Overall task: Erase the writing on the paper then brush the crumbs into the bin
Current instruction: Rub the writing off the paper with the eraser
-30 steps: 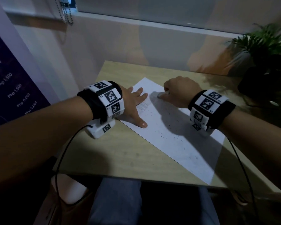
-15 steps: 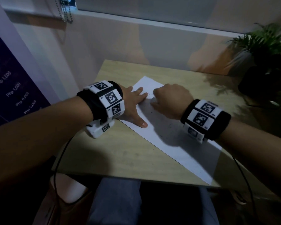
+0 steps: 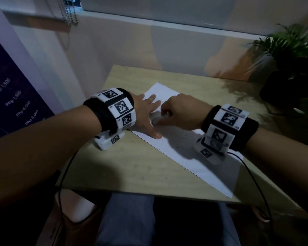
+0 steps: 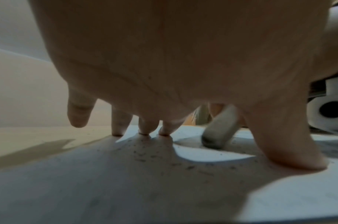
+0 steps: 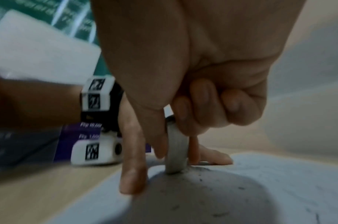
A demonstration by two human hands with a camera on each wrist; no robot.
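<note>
A white sheet of paper [image 3: 199, 157] lies slanted on the wooden table [image 3: 132, 167]. My left hand [image 3: 146, 112] lies flat on its left edge, fingers spread and pressing it down. My right hand [image 3: 178, 113] pinches a pale grey eraser [image 5: 176, 151] between thumb and fingers, its lower end on the paper right beside the left thumb. The eraser [image 4: 220, 128] also shows between the left fingers and thumb. Dark crumbs [image 4: 154, 154] are scattered on the paper [image 4: 164, 189] under and around both hands. No bin is in view.
A dark potted plant [image 3: 292, 68] stands at the table's far right corner. A wall and window sill close the far side, and a dark poster [image 3: 9, 103] hangs at the left. My knees show below the table's near edge.
My right hand has slid leftward and nearer with the eraser, from the paper's upper middle to beside the left thumb. The left hand has stayed pressed on the paper.
</note>
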